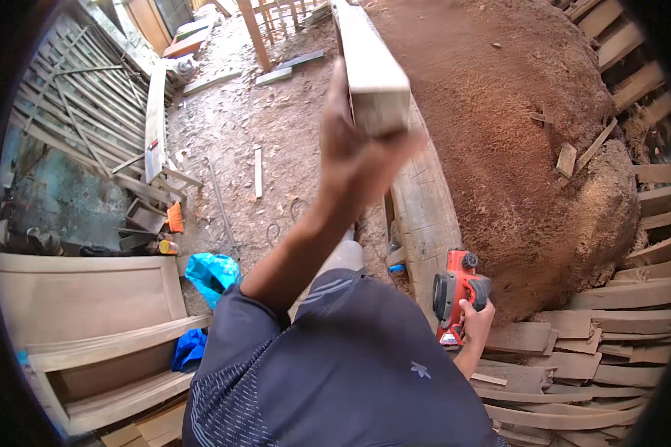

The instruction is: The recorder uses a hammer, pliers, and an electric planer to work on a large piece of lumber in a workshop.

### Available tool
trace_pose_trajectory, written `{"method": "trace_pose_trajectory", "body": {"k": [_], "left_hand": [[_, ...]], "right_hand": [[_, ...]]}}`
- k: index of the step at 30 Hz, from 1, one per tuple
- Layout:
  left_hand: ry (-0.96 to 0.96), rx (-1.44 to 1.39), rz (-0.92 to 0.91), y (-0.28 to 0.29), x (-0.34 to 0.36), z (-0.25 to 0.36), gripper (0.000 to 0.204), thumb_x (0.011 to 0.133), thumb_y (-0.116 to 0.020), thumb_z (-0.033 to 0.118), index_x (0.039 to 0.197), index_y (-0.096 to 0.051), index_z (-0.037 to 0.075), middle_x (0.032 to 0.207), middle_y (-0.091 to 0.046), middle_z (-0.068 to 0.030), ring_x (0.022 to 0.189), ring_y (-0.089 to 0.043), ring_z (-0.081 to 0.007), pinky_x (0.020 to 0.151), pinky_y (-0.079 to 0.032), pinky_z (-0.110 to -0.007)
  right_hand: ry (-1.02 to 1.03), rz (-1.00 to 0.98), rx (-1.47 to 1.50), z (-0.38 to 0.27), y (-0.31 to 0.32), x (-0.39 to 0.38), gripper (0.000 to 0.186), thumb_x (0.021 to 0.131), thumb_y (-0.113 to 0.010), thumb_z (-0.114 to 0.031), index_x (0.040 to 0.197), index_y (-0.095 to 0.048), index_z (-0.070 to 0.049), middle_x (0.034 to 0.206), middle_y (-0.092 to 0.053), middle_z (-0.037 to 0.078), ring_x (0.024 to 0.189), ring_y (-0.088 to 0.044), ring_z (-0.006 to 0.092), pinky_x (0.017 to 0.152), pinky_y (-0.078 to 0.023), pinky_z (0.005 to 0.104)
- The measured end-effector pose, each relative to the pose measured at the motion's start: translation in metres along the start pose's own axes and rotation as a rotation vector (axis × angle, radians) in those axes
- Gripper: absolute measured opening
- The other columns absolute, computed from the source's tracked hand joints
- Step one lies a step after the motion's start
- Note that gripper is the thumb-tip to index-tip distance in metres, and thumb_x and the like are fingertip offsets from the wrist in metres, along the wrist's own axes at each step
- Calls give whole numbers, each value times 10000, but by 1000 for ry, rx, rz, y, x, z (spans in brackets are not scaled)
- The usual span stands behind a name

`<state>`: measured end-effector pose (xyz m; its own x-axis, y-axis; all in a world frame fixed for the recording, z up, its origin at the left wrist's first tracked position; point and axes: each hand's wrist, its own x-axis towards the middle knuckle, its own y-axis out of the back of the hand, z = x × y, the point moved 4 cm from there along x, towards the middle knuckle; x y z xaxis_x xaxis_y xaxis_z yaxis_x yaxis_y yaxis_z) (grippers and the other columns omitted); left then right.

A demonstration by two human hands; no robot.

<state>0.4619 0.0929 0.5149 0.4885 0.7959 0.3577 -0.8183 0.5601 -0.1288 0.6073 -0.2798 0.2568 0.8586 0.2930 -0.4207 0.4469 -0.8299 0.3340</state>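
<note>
The wooden beam (376, 56) meets my left grip (365, 153) at its near end: my palm sits beneath that end, my thumb runs up its left side, and the rest of the beam stretches away from me, beyond my hand. That hand is blurred, so I cannot tell whether its fingers close on the wood or only prop it. My right grip (477, 320), lower and off to my right, is wrapped around the handle of a red power planer (455, 289), whose body extends forward of my knuckles, beside the log (425, 201). Right of the log spreads a brown sawdust heap (522, 164).
</note>
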Motion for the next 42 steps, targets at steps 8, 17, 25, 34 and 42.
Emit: {"method": "trace_pose_trajectory", "body": {"k": [8,17,25,34,42], "left_hand": [[-50,-47,26,5,23,24,430,722,-775,-49,1092,-562,5,903,-643,-17,791,-635,-83,670,-539,-258],[-144,-148,-68,3,30,33,355,780,-729,-42,1072,-548,49,827,-586,18,728,-579,-73,605,-483,-261],[-114,-191,-33,-7,29,24,313,802,-698,-77,1038,-553,67,852,-553,36,729,-529,-46,584,-433,-229],[-195,-388,-134,-3,37,17,453,802,-681,-108,1176,-477,46,945,-545,24,784,-524,-46,628,-455,-226],[33,-74,-72,-27,-17,-15,972,762,-701,-84,1545,-126,-71,1188,-506,-113,1089,-573,-210,863,-554,-338]], "right_hand": [[57,-35,-76,-3,-2,2,255,753,-737,-48,987,-641,-12,692,-597,12,518,-554,120,482,-462,296],[63,-48,-100,-15,-6,-2,262,745,-752,-51,981,-656,7,746,-615,24,536,-554,111,502,-452,285],[92,-105,-93,2,2,10,252,745,-730,-22,982,-646,-9,763,-610,5,567,-537,96,523,-440,270],[100,-137,-47,-6,-6,15,207,761,-714,-6,951,-636,-17,752,-613,6,551,-530,89,513,-428,274],[124,-79,52,5,1,17,318,723,-740,-23,1026,-646,-11,718,-602,19,520,-523,108,472,-418,289]]}}
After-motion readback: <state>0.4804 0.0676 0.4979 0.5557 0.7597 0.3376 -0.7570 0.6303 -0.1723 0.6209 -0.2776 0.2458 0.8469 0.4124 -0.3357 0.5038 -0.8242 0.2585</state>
